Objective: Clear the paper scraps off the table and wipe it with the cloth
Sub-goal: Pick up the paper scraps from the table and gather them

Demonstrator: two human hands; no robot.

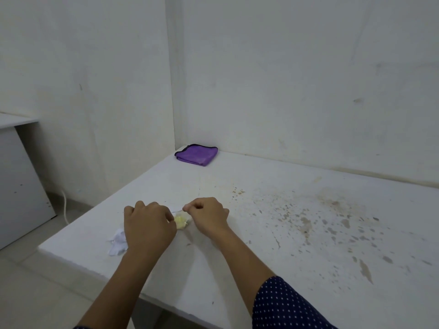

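The plain white walls (297, 79) meet in a corner, and the white table (308, 245) with a worn top is pushed into that corner. Brown and grey stains speckle the right half of its top. A grey cabinet (19, 186) stands on the floor to the left of the table, and a white cable (64, 205) hangs down the wall between them.

Two bare forearms reach in from the near edge. The right one comes out of a navy sleeve with white dots (285, 305).

A folded purple microfibre cloth with dark edging (196, 154) lies in the far left corner of the table, just beside both walls and well apart from the hands.

The left hand (148, 225) is near the left edge, knuckles up and fingers curled under. Its thumb side touches a crumpled yellow paper scrap (180, 222), but I cannot tell whether it grasps that scrap. The right hand (206, 216) is just beside it, toward the middle of the table. Its fingers are clenched, and the thumb and forefinger pinch the end of a thin white paper scrap (177, 208). The yellow scrap sits on the table between the two hands.

Crumpled white paper scraps (117, 241) lie at the left edge, partly hidden under the left wrist.
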